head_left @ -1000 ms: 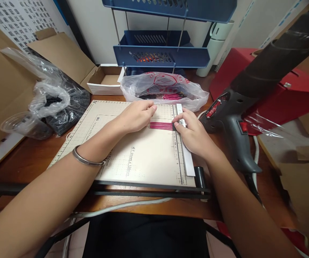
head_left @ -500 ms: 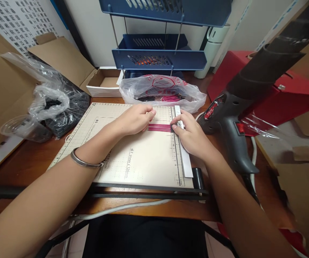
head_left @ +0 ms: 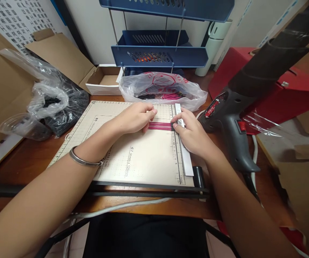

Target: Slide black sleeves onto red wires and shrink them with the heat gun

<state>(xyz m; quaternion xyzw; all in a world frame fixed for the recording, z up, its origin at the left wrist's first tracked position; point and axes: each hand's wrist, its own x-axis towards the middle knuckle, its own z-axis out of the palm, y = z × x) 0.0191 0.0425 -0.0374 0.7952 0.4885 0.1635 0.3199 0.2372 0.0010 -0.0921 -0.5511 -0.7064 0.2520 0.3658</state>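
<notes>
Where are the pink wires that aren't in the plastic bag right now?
In the head view, the pink wires lie across the upper right part of the cream board, between the left hand and the right hand.

Hands (head_left: 135,118) at pink strands (head_left: 160,126); board (head_left: 149,157) beneath

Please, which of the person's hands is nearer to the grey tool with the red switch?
Right. The right hand is at the end of the pink wires toward the grey tool; the left hand is at their other end, farther from it.
</notes>
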